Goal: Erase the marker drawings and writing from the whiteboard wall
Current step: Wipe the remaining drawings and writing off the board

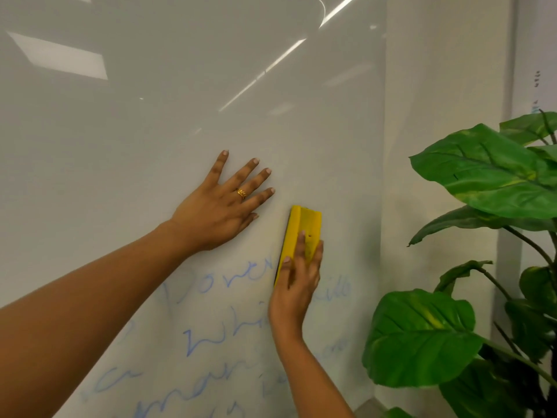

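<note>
One head-worn wide-angle camera, looking forward, facing the whiteboard wall (180, 116) close up, a plant (482, 182) crowding the right edge

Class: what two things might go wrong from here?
The left hand lies flat on the board just above the blue writing; sliding down, it might smear ink. The plant stands close on the right; a wide sweep of the eraser in the right hand might hit its leaves.
</note>
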Demonstrator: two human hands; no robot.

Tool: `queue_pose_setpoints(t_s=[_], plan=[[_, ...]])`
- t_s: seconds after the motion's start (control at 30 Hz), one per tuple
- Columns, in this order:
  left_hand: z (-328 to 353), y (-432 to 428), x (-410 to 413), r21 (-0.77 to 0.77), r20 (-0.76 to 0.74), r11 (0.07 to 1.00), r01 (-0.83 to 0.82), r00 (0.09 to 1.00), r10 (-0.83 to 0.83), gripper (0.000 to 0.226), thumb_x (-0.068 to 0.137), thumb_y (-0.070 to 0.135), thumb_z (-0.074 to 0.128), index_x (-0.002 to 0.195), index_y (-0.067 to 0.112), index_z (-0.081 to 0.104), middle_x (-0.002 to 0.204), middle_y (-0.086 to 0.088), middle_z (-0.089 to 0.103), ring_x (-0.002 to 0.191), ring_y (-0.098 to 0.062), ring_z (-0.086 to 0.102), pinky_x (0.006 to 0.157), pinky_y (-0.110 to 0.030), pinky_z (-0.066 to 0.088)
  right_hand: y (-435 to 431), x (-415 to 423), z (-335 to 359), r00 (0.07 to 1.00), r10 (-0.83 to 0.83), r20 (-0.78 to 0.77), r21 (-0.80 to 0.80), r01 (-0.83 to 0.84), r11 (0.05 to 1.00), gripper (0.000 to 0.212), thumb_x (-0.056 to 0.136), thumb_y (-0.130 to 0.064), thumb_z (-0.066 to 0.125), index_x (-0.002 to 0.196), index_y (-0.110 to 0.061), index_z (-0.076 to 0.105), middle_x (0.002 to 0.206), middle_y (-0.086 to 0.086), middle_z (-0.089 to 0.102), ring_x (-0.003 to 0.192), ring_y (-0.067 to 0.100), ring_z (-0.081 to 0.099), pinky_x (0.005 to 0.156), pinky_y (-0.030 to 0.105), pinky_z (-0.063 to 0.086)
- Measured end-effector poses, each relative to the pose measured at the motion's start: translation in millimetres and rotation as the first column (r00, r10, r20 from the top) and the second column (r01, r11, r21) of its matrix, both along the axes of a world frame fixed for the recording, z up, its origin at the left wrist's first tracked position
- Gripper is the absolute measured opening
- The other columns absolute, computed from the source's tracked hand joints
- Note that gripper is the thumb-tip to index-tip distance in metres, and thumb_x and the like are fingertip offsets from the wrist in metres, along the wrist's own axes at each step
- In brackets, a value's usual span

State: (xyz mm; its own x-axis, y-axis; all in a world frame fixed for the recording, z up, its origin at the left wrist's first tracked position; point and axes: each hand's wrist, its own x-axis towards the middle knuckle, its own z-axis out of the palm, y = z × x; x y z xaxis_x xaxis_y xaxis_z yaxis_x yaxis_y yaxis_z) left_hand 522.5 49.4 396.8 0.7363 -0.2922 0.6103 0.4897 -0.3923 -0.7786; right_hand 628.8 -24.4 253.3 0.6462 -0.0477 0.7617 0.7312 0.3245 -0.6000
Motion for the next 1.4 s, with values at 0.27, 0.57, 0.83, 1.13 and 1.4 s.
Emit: queue_pose_setpoints(t_s=[0.27, 0.57, 0.83, 1.13, 1.4], plan=[[-2.8, 0.1, -12.1, -0.032, -0.046, 0.999, 0.024, 0.999, -0.025, 0.050, 0.096, 0.032, 0.028, 0.135, 0.013, 0.051, 0.143, -0.014, 0.044, 0.134, -0.034, 0.038, 0.107, -0.057, 0.019, -5.8, 3.4, -4.8, 0.994, 0.008, 0.108, -0.064, -0.001, 0.998, 0.051, 0.095, -0.029, 0.038, 0.142, -0.031, 0.019, 0.152, -0.009, 0.010, 0.133, 0.004, 0.020, 0.104, 0.013, 0.016], [-0.8, 6.9, -52.5, -0.039, -0.143, 0.998, 0.045, 0.988, -0.050, 0.048, 0.096, 0.030, 0.028, 0.135, 0.014, 0.052, 0.143, -0.010, 0.045, 0.133, -0.030, 0.041, 0.108, -0.049, 0.023, -30.6, 48.1, 21.3, 0.974, 0.085, -0.210, -0.062, -0.100, 0.993, 0.050, 0.097, -0.016, 0.047, 0.142, -0.028, 0.029, 0.155, 0.001, 0.016, 0.138, 0.020, 0.029, 0.096, 0.019, 0.028], [-6.7, 8.5, -93.5, -0.055, -0.176, 0.998, 0.011, 0.984, -0.021, 0.049, 0.096, 0.027, 0.026, 0.134, 0.013, 0.053, 0.142, -0.010, 0.046, 0.131, -0.030, 0.042, 0.107, -0.047, 0.023, -12.8, -14.4, 15.1, 0.970, 0.102, -0.220, -0.026, -0.110, 0.994, 0.049, 0.096, -0.016, 0.049, 0.137, -0.036, 0.032, 0.155, -0.001, 0.015, 0.139, 0.018, 0.027, 0.103, 0.028, 0.032], [-9.1, 16.8, -149.0, -0.027, -0.217, 0.999, -0.036, 0.976, 0.029, 0.049, 0.095, 0.023, 0.026, 0.138, 0.010, 0.045, 0.144, -0.012, 0.043, 0.134, -0.029, 0.038, 0.111, -0.044, 0.016, 11.9, -122.3, 7.5, 0.996, 0.082, -0.027, -0.026, -0.082, 0.996, 0.050, 0.096, -0.019, 0.046, 0.136, -0.040, 0.025, 0.151, -0.011, 0.010, 0.135, 0.018, 0.026, 0.104, 0.033, 0.031], [-11.1, 26.9, -203.2, -0.040, -0.201, 0.997, -0.061, 0.978, 0.052, 0.049, 0.099, 0.026, 0.018, 0.144, 0.014, 0.034, 0.150, -0.009, 0.033, 0.139, -0.024, 0.028, 0.113, -0.044, 0.017, 16.6, -179.6, -4.6, 0.965, 0.202, 0.170, -0.098, -0.188, 0.977, 0.047, 0.096, -0.023, 0.042, 0.137, -0.042, 0.030, 0.152, -0.015, 0.009, 0.135, 0.013, 0.023, 0.104, 0.026, 0.030]])
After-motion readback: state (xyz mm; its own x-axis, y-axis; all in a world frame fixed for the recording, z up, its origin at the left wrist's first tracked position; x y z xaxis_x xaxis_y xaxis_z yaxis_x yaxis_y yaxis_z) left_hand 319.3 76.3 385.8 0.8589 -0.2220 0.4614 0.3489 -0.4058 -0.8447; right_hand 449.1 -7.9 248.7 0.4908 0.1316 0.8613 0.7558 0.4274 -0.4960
